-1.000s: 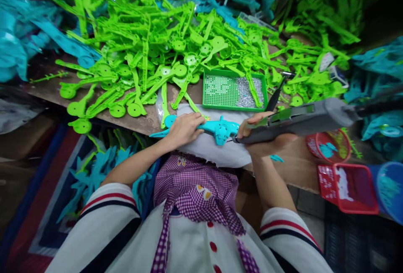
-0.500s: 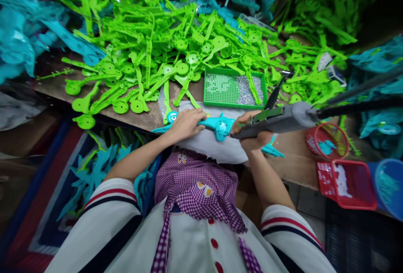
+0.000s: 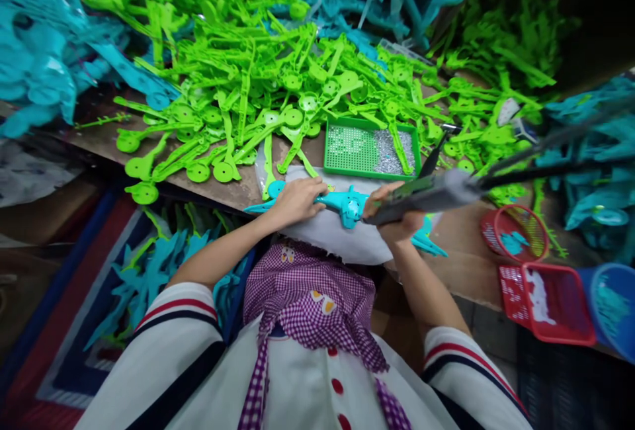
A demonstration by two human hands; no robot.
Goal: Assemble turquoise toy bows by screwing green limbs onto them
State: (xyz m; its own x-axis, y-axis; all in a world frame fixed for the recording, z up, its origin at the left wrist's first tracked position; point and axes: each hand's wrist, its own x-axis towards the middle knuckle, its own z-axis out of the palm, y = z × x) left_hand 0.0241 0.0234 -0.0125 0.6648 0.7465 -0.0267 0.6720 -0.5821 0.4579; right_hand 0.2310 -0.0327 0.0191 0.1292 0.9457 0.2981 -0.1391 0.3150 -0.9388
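My left hand [image 3: 296,200] presses down on a cyan plastic toy part [image 3: 347,205] that lies across a white pad [image 3: 337,235] at the table's near edge; its fingers are curled over the part's left arm. My right hand [image 3: 397,215] is closed around a grey power screwdriver [image 3: 426,195], whose tip meets the cyan part's middle hub. The tool's cable runs off to the right. Just behind the part sits a green tray [image 3: 370,149] of small screws.
A big heap of green plastic parts [image 3: 258,86] covers the table behind the tray. Cyan parts [image 3: 44,53] pile at the left, back and right. Red baskets [image 3: 546,291] and a blue tub [image 3: 612,304] stand at the right. More cyan parts [image 3: 149,278] lie below the table.
The screwdriver has tilted and drawn closer in, its tip moving left onto the cyan part's hub. The view has shifted slightly; my left hand keeps its hold.
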